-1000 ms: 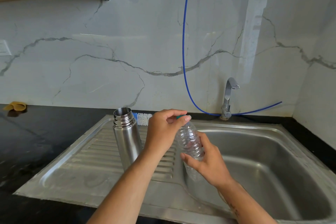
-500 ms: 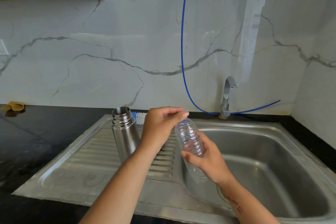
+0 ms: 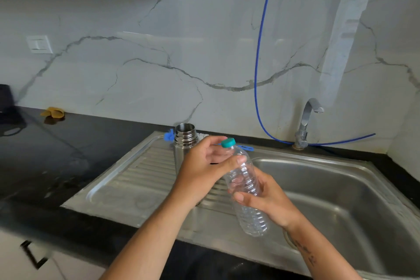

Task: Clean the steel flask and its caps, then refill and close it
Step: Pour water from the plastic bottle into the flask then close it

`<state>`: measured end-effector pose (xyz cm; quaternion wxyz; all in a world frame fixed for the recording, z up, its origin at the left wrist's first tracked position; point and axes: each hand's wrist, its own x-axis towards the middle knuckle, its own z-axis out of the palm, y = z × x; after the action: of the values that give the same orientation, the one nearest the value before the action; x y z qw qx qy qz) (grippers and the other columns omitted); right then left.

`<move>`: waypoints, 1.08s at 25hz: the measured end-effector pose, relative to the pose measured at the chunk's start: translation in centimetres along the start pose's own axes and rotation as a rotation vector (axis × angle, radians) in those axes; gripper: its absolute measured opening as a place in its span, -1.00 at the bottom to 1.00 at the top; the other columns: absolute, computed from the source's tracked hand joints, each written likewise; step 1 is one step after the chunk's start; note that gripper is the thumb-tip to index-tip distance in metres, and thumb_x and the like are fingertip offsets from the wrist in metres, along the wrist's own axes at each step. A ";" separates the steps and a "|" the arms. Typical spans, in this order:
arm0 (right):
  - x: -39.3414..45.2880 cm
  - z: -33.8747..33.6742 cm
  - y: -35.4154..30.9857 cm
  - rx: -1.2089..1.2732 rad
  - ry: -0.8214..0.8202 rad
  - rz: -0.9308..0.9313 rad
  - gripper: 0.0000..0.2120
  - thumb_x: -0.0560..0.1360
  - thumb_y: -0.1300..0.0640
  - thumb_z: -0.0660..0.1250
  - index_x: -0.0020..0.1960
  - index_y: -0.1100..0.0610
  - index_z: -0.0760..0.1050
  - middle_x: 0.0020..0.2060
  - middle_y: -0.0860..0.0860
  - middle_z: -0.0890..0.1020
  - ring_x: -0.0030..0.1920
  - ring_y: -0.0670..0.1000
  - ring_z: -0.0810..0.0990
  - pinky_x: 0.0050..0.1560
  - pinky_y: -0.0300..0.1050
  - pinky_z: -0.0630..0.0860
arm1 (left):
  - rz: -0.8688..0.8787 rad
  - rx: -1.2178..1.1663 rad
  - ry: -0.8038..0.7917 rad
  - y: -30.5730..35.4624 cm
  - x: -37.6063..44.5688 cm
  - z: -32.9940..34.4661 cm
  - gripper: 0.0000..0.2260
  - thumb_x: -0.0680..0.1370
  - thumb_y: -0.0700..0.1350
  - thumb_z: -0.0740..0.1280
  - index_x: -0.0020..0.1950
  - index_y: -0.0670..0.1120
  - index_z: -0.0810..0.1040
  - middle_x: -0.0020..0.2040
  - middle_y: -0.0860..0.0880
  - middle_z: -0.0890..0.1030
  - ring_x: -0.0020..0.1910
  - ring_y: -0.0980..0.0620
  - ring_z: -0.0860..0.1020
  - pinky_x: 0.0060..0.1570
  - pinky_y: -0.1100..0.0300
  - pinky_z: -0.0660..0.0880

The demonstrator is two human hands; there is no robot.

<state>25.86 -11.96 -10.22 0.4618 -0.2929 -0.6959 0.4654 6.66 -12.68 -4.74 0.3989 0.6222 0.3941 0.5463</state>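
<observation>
The steel flask [image 3: 184,145] stands upright and uncapped on the ribbed drainboard of the sink [image 3: 341,191], partly hidden behind the left hand [image 3: 204,170]. The right hand [image 3: 270,202] grips a clear plastic bottle [image 3: 246,186], fingers curled round its middle. The left hand's fingers lie loosely spread beside the teal cap [image 3: 228,142], thumb touching the bottle's shoulder.

No text, label or number can be read anywhere.
</observation>
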 end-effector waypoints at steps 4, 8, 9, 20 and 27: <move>2.0 5.2 -0.5 -0.026 -0.115 -0.028 -0.53 0.44 0.14 0.56 0.32 0.02 0.54 0.09 0.04 0.69 0.12 0.02 0.65 0.21 -0.06 0.56 | 0.022 0.072 0.039 0.4 -3.5 -5.0 -0.60 0.39 -0.01 0.62 0.19 -0.01 0.65 0.08 0.02 0.74 0.09 0.04 0.70 0.11 0.04 0.64; 5.2 12.0 0.5 -0.156 -0.188 0.008 -0.52 0.43 -0.18 0.54 0.27 -0.03 0.56 0.08 -0.03 0.70 0.10 -0.01 0.68 0.22 0.05 0.59 | 0.027 0.209 0.240 1.0 -5.5 -11.6 -0.60 0.33 0.10 0.63 0.11 0.04 0.69 0.03 0.02 0.74 0.06 0.01 0.70 0.12 -0.08 0.63; 6.0 13.7 0.7 -0.186 -0.192 0.024 -0.54 0.44 -0.23 0.51 0.24 -0.04 0.57 0.05 -0.07 0.71 0.06 -0.08 0.68 0.17 -0.03 0.61 | 0.011 0.249 0.288 1.1 -5.6 -13.1 -0.59 0.32 0.12 0.64 0.12 0.05 0.68 0.03 0.03 0.74 0.06 0.02 0.70 0.13 -0.10 0.62; 10.5 21.9 8.7 -0.524 0.011 -0.030 -0.73 0.51 -0.07 0.47 0.16 -0.01 0.58 -0.14 -0.15 0.64 -0.08 -0.16 0.61 -0.02 -0.24 0.56 | -0.066 0.437 0.754 -0.9 -1.5 -27.6 -0.51 0.38 0.00 0.63 0.26 -0.02 0.60 0.07 0.12 0.66 0.01 0.22 0.62 -0.07 0.29 0.54; 10.9 20.8 10.0 -0.622 0.013 -0.083 -0.96 0.51 0.06 0.45 -0.10 -0.04 0.59 -0.24 -0.20 0.61 -0.15 -0.13 0.60 -0.09 -0.15 0.58 | -0.097 0.485 0.850 -3.9 3.9 -32.4 -0.39 0.40 -0.01 0.63 0.38 -0.11 0.54 0.20 0.02 0.62 0.11 0.07 0.59 -0.05 0.29 0.50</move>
<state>2.25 -6.71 -18.29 0.3732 -0.3946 -0.8132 0.2091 -25.37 -5.49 -4.17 0.0712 0.4003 0.6663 0.6251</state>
